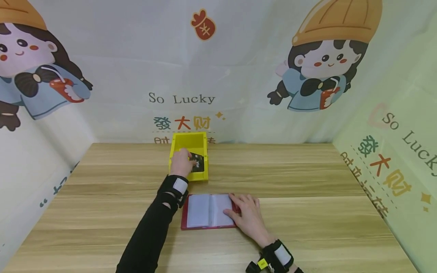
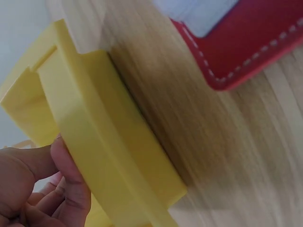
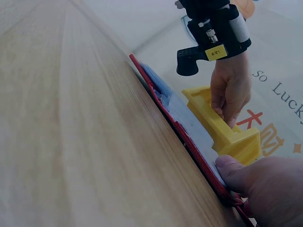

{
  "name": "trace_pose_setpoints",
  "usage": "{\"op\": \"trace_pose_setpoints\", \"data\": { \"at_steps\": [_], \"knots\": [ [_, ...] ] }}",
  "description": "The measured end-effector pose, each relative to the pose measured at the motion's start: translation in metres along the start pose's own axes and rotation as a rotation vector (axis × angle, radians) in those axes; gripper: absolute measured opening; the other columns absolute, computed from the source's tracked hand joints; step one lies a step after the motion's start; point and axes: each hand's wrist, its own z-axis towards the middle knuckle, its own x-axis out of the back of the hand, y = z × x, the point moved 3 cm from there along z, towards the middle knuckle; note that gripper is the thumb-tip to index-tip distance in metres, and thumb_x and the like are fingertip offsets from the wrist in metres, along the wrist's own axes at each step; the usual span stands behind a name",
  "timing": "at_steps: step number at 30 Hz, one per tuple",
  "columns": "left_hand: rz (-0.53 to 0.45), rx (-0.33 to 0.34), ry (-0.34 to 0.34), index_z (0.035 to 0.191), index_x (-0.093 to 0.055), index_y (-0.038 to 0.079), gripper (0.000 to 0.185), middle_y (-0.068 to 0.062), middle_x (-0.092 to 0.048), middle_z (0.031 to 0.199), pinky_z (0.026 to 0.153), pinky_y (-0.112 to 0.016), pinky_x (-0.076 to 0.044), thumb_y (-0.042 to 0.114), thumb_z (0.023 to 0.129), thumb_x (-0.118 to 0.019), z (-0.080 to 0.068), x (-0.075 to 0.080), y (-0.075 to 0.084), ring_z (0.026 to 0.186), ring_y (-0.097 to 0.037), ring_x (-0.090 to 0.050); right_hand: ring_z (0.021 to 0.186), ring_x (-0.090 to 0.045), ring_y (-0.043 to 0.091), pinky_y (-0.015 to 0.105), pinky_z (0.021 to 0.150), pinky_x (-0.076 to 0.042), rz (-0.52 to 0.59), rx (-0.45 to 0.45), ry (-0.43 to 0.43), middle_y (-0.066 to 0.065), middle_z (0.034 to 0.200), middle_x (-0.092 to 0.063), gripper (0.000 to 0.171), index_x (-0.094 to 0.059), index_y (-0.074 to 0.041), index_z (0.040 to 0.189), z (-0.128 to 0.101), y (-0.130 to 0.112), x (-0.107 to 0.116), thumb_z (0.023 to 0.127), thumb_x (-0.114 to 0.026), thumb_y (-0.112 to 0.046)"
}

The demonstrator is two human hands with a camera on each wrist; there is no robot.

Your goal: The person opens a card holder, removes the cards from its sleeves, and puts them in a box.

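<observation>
My left hand reaches into a yellow bin, its thumb and fingers pinching a black card marked "VIP". The left wrist view shows the curled fingers at the yellow wall; there the card is hidden. In front of the bin lies a small red card holder, spread open to clear plastic sleeves. At its right edge my right hand holds it, thumb on the sleeve page and fingers along the cover's far right corner.
All of this stands on a wood-grain table. The bin is near the table's back edge, close to a printed backdrop. Another printed sheet runs along the right side. Each wrist wears a black strap with a camera.
</observation>
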Motion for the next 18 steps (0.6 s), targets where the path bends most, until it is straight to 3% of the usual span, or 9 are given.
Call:
{"op": "trace_pose_setpoints", "data": {
  "at_steps": [4,9,18],
  "knots": [
    [0.136,-0.075,0.06,0.102,-0.069,-0.006,0.019,-0.024,-0.072,0.105,0.084,-0.049,-0.056,0.009,0.091,-0.073,0.003,-0.006,0.004,0.099,-0.039,-0.068,0.1,-0.054,0.023,0.043,0.091,-0.031,-0.009,0.005,0.004,0.008,0.106,-0.07,0.051,-0.067,-0.004,0.13,0.0,0.0,0.0,0.088,-0.077,-0.031],
    [0.249,-0.089,0.107,0.097,-0.07,-0.003,0.012,-0.023,-0.073,0.095,0.07,-0.051,-0.058,0.006,0.089,-0.071,0.002,-0.011,0.005,0.085,-0.04,-0.07,0.1,-0.054,0.023,0.043,0.091,-0.031,-0.025,0.015,0.005,0.008,0.106,-0.07,0.051,-0.067,-0.004,0.13,0.0,0.0,-0.001,0.088,-0.076,-0.032],
    [0.285,-0.086,0.157,0.098,-0.071,-0.003,0.013,-0.027,-0.072,0.097,0.07,-0.054,-0.058,-0.002,0.088,-0.062,0.0,-0.02,0.0,0.087,-0.044,-0.07,0.097,-0.052,0.021,0.044,0.091,-0.031,-0.024,0.026,0.006,0.007,0.104,-0.069,0.051,-0.066,-0.003,0.13,0.0,0.0,0.0,0.087,-0.077,-0.03]
  ]
}}
